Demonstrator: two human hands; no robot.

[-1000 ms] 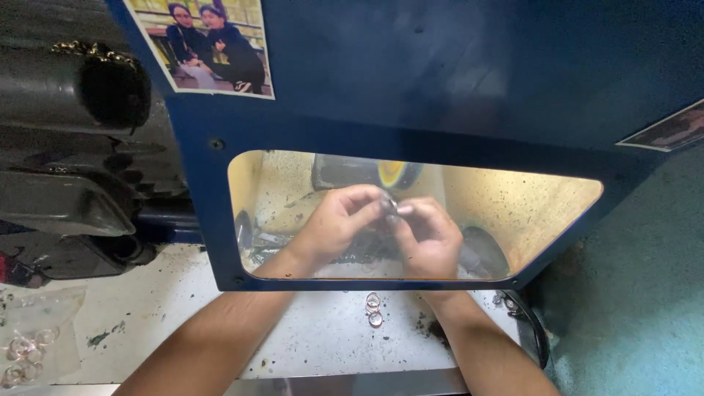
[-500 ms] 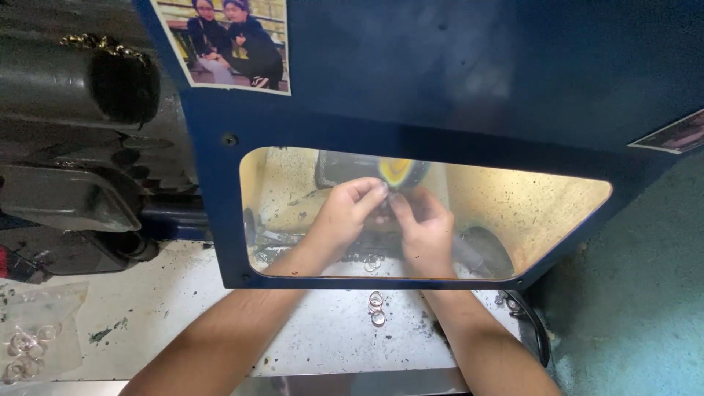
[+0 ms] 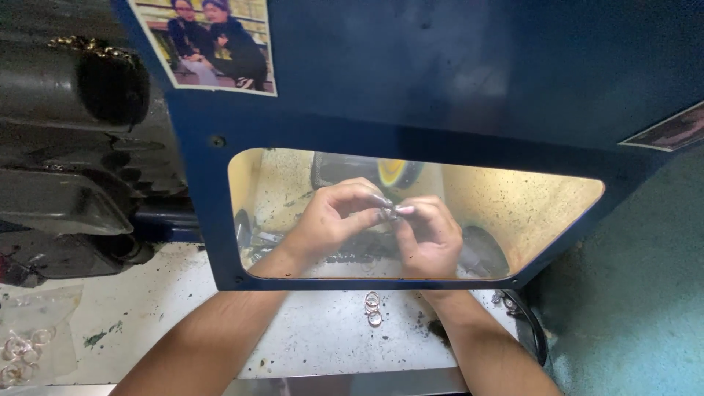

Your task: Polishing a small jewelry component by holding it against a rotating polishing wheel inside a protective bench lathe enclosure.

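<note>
Both my hands reach under a blue machine hood [image 3: 440, 95] and show through its clear window [image 3: 513, 213]. My left hand [image 3: 334, 216] and my right hand [image 3: 429, 235] meet at the fingertips, pinching a small silvery ring [image 3: 387, 213] between them. Just behind the ring sits a yellow-faced polishing wheel [image 3: 396, 172]; whether the ring touches the wheel I cannot tell. A few loose metal rings [image 3: 372, 308] lie on the white bench [image 3: 315, 337] in front of the window, between my forearms.
A clear bag of rings [image 3: 26, 348] lies at the bench's left edge. A dark grey motor housing [image 3: 66, 147] fills the left side. A photo [image 3: 213, 44] is stuck to the hood. A dark cable loop [image 3: 532, 330] lies at the right.
My hands have moved a little deeper and upward toward the yellow wheel, still pinched together on the ring. The view has shifted slightly.
</note>
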